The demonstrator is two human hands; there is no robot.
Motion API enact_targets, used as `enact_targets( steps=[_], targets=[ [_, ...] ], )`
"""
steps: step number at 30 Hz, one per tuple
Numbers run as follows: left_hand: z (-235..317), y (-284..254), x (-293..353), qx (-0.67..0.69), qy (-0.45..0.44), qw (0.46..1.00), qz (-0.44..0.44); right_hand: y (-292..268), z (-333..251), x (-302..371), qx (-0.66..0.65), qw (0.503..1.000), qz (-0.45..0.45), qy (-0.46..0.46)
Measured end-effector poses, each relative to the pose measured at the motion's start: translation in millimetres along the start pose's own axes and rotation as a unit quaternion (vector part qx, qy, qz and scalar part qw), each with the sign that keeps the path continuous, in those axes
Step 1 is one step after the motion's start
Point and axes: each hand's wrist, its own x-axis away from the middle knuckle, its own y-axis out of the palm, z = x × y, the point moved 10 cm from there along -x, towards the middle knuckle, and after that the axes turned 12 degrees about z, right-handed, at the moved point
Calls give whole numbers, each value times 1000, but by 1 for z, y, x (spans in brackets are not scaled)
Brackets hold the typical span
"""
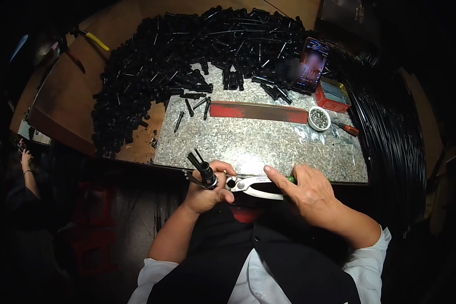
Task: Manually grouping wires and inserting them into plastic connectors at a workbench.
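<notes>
My left hand is wrapped round a black tubular part, which stands up out of the fist with thin dark prongs spreading from it. In my right hand are silver pliers with green handles, the forefinger stretched along them. Their rounded jaws sit right beside the left hand's fingers, at the front edge of the stone slab. Whether the jaws grip any of the black part cannot be made out.
A big heap of black tubular parts covers the back. On the slab lie a red-brown strip and a white cup of small metal pieces. A phone, red box, screwdriver and long black rods are at right. Another person's hand shows far left.
</notes>
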Motion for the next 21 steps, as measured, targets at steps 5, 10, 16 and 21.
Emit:
enact_targets(
  steps=[5, 10, 16, 21],
  targets=[
    [-2, 11, 4, -27, -57, 998, -26, -2, -4, 3, 12, 1000, -5, 4],
    [-2, 11, 6, -91, -61, 994, -18, 3, -10, 8, 26, 1000, -11, -12],
    [1, 12, 8, -155, -14, 987, -41, 13, -17, 12, 37, 999, -8, -16],
    [-2, -3, 6, -137, -31, 989, 52, 19, -18, 10, 52, 998, 19, 14]
  ],
)
